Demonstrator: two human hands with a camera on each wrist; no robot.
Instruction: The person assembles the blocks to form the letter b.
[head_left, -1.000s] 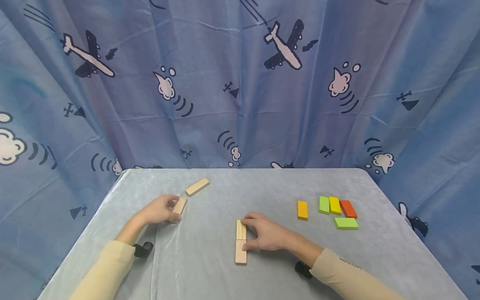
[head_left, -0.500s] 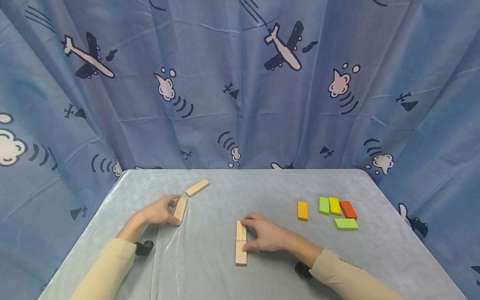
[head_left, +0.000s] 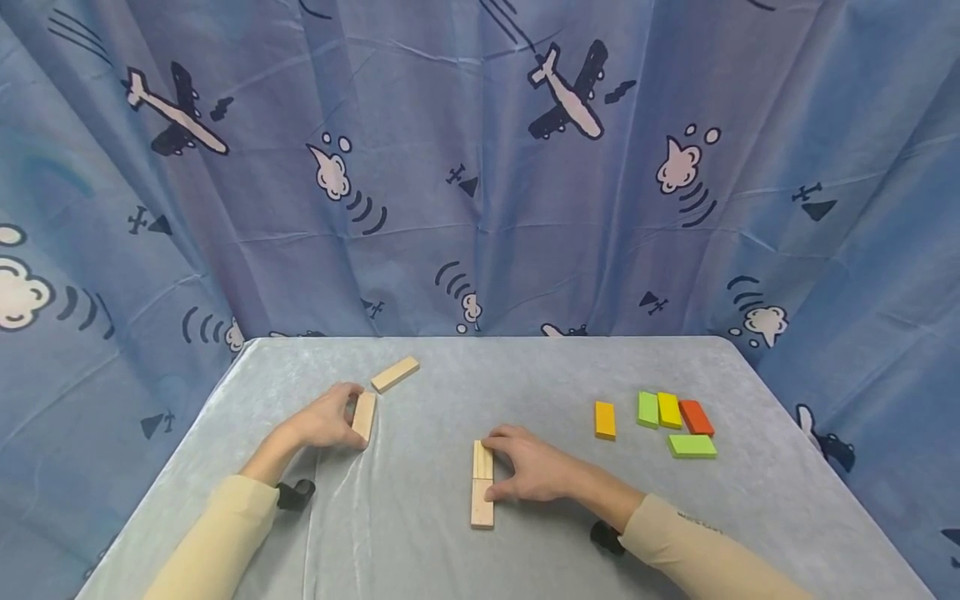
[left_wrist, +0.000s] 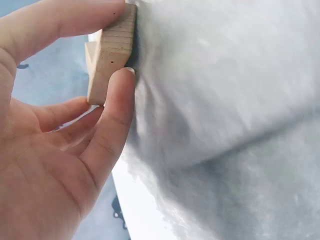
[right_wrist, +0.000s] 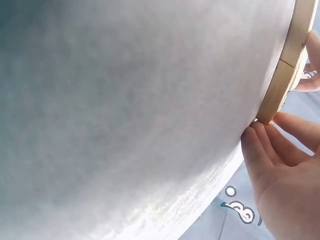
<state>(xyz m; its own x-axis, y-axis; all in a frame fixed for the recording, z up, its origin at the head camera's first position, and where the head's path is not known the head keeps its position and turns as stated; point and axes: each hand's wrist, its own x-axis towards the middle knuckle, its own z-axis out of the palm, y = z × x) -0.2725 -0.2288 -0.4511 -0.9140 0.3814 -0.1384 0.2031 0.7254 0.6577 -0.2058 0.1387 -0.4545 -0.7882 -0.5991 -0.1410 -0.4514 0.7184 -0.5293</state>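
Observation:
My left hand [head_left: 322, 419] holds a plain wooden block [head_left: 364, 417] by its two ends, thumb at the near end and fingers at the far end. In the left wrist view the fingers and thumb curve around this block [left_wrist: 111, 62]. Two more wooden blocks lie end to end in front of me, a far block [head_left: 481, 460] and a near block [head_left: 482, 505]. My right hand [head_left: 538, 468] grips them from the right. Its fingers are at the far block's outer end, and its thumb touches the near block's side. The right wrist view shows the seam between them.
Another wooden block [head_left: 395, 374] lies slanted beyond my left hand. On the right of the grey-covered table [head_left: 420, 558] are an orange block [head_left: 604, 420], a yellow block [head_left: 670, 410], a red block [head_left: 697, 417] and two green ones. A blue curtain [head_left: 420, 208] hangs behind.
My left hand has shifted slightly to the right with its block, which now points more nearly straight away from me. The right hand and its two blocks have stayed in place.

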